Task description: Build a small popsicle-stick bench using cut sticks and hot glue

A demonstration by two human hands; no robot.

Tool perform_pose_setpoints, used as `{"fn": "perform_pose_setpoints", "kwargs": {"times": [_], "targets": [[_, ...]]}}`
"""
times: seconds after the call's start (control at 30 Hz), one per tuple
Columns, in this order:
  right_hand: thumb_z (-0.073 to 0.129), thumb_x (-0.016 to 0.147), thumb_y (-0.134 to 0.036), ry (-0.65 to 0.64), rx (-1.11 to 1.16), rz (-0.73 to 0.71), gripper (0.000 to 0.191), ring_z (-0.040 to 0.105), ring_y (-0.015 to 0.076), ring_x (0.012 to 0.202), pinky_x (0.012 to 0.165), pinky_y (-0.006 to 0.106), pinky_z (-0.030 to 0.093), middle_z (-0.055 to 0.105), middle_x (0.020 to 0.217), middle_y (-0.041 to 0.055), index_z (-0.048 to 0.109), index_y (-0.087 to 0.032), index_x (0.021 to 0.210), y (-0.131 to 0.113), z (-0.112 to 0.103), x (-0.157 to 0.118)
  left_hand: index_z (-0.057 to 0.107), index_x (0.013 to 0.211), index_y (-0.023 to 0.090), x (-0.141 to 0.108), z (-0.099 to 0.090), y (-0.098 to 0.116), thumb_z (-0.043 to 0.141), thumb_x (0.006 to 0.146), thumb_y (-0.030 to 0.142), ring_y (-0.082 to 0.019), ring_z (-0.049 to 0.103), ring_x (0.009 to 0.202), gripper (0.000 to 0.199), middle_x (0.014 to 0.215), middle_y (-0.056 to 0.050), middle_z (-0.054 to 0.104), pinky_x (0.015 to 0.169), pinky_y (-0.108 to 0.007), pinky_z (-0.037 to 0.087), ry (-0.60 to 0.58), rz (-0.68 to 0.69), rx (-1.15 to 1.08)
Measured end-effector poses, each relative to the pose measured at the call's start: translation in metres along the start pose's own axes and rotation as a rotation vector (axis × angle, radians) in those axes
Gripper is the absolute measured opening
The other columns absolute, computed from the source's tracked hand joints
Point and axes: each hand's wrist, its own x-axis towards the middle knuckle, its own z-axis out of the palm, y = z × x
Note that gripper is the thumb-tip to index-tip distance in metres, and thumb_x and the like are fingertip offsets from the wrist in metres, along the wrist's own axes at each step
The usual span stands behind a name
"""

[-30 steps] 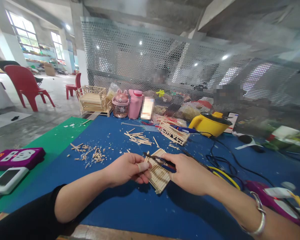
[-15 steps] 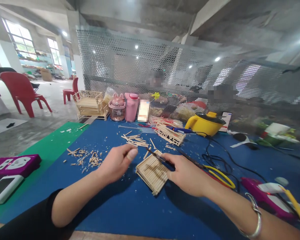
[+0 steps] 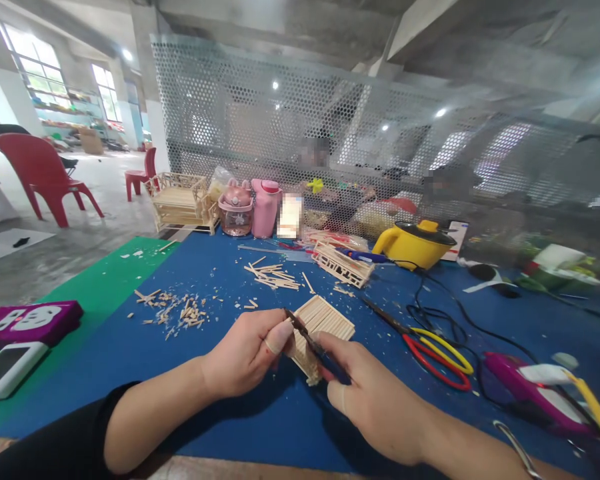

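Blue bench (image 3: 230, 430), stick panel (image 3: 327, 317) mid-bench between the hands. Right hand (image 3: 375, 400) curled round pliers (image 3: 307, 335); left hand (image 3: 253, 350) pinched closed at their tips, contents hidden. Slats look mostly laid; loose sticks (image 3: 275, 275), 11 o'clock of panel, remain unattached. Offcuts (image 3: 193, 312) at 10.

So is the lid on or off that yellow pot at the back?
On. The dark lid sits across the top of the yellow pot, with its yellow knob sticking up.
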Motion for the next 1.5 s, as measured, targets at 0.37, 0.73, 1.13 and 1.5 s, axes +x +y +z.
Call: {"fn": "perform_pose_setpoints", "kwargs": {"times": [0.37, 0.73, 1.13, 1.5], "targets": [[0.040, 0.059, -0.001, -0.074, 0.204, -0.035, 0.029, 0.042, 0.0127, 0.071, 0.072, 0.025, 0.039, 0.045, 0.074, -0.0028, 0.053, -0.019, 0.077, 0.006, 0.004, -0.006, 0.056, 0.069, 0.015, -0.003, 0.013, 0.006, 0.025, 0.091, 0.053, -0.009, 0.048, 0.044, 0.055, 0.058, -0.001, 0.052, 0.045, -0.021, 0.039, -0.033, -0.171, -0.319], [0.045, 0.055, -0.007, -0.154, 0.296, 0.179, 0.028, 0.037, 0.0118, 0.069, 0.063, 0.023, 0.036, 0.041, 0.073, -0.0024, 0.050, -0.019, 0.079, 0.016, 0.003, -0.008, 0.056, 0.066, 0.014, -0.005, 0.013, 0.017, 0.028, 0.091, 0.051, -0.007, 0.045, 0.040, 0.053, 0.057, -0.001, 0.056, 0.040, -0.018, 0.039, 0.004, -0.184, -0.353], [0.048, 0.059, -0.014, -0.005, 0.638, -0.011, 0.016, 0.040, 0.0114, 0.058, 0.058, 0.025, 0.036, 0.043, 0.063, -0.0036, 0.048, -0.020, 0.074, -0.008, -0.015, 0.019, 0.018, 0.141, 0.024, -0.004, 0.038, 0.045, 0.060, 0.076, 0.054, -0.027, 0.034, 0.130, 0.083, 0.145, -0.011, 0.032, 0.104, -0.035, 0.033, 0.255, -0.077, -0.455], [0.055, 0.058, -0.022, 0.267, 0.993, 0.404, 0.042, 0.057, 0.0192, 0.079, 0.065, 0.028, 0.046, 0.060, 0.088, 0.0024, 0.054, -0.022, 0.100, 0.020, 0.072, -0.001, 0.035, 0.138, 0.023, -0.037, 0.067, 0.023, 0.071, 0.070, 0.039, -0.033, 0.046, 0.123, 0.079, 0.118, -0.014, 0.061, 0.097, -0.041, 0.044, 0.279, -0.607, -0.604]]}}
